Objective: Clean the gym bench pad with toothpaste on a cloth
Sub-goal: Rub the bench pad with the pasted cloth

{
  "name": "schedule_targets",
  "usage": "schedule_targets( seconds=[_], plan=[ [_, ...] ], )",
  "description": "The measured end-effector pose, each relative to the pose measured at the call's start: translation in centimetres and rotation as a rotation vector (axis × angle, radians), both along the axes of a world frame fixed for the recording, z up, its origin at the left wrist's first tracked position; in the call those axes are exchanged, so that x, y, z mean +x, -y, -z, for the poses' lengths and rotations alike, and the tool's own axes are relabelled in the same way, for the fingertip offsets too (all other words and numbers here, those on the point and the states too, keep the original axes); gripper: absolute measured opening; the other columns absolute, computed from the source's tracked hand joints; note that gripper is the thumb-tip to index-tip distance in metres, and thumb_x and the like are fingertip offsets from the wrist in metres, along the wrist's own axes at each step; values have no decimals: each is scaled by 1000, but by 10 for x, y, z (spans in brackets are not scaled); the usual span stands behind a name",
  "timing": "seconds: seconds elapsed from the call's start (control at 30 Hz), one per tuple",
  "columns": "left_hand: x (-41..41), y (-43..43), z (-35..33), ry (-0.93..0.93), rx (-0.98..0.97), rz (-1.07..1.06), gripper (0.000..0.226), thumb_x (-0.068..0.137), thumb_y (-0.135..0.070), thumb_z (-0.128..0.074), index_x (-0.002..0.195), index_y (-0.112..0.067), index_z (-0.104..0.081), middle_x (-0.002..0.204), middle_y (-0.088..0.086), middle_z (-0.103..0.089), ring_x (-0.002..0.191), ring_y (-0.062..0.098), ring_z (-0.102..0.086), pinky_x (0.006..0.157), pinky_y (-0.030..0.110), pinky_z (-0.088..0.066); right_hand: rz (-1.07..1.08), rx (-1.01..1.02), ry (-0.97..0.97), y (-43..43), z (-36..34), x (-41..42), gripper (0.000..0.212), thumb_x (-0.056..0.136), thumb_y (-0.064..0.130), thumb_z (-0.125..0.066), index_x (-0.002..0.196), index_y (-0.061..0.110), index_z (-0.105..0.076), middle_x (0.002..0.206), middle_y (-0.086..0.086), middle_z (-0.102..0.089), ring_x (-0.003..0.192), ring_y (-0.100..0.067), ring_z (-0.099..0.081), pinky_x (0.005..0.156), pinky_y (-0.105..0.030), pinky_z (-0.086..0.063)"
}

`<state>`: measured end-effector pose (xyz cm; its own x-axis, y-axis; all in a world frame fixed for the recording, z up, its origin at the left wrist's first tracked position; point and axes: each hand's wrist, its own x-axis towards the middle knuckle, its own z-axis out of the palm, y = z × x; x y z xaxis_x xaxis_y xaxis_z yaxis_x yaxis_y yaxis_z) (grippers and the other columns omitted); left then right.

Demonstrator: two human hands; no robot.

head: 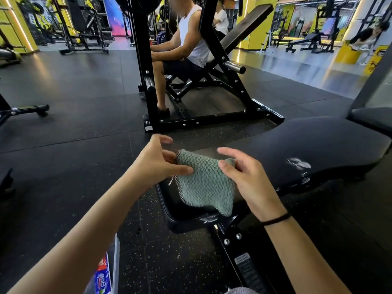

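Both hands are pinching the green cloth (pixel 205 183), left hand (pixel 157 162) gripping one edge, right hand (pixel 248 179) the other (forefingers lifted clear), holding it over the black bench pad (pixel 297 145).

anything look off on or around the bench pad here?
Yes. White smears mark the top of the black padded gym bench, right of the green waffle-weave cloth; more white streaks sit on its near end below the cloth. Toothpaste or scuffs, cannot tell. Nothing else stands out.
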<state>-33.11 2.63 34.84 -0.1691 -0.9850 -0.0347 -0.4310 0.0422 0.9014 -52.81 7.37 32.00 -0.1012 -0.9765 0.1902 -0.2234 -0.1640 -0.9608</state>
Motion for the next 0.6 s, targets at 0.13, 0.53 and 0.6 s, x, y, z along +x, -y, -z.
schedule_targets(
  seconds=[0.13,0.53,0.6],
  plan=[
    [-5,9,1,81,-161,181,90,60,-19,-87,138,-31,-45,94,-2,-72,88,14,-70,90,36,-53,-112,128,-424,8,-16,-11,46,73,47,-73,109,20,-63,99,13,-63,89,1,-57,74,-15,-43],
    [-36,24,-19,-119,-45,480,24,76,-21,-73,96,-9,-69,96,-3,-71,90,8,-67,76,18,-52,-322,333,388,14,-21,-47,55,68,28,-82,113,2,-64,111,-14,-69,101,-27,-66,85,-38,-54],
    [-42,27,-14,-263,15,477,25,77,-15,-68,100,-5,-67,93,0,-72,90,13,-69,75,21,-54,-421,390,618,13,-4,-42,76,63,34,-85,125,1,-56,126,-19,-61,115,-32,-59,93,-41,-51]
  ],
)
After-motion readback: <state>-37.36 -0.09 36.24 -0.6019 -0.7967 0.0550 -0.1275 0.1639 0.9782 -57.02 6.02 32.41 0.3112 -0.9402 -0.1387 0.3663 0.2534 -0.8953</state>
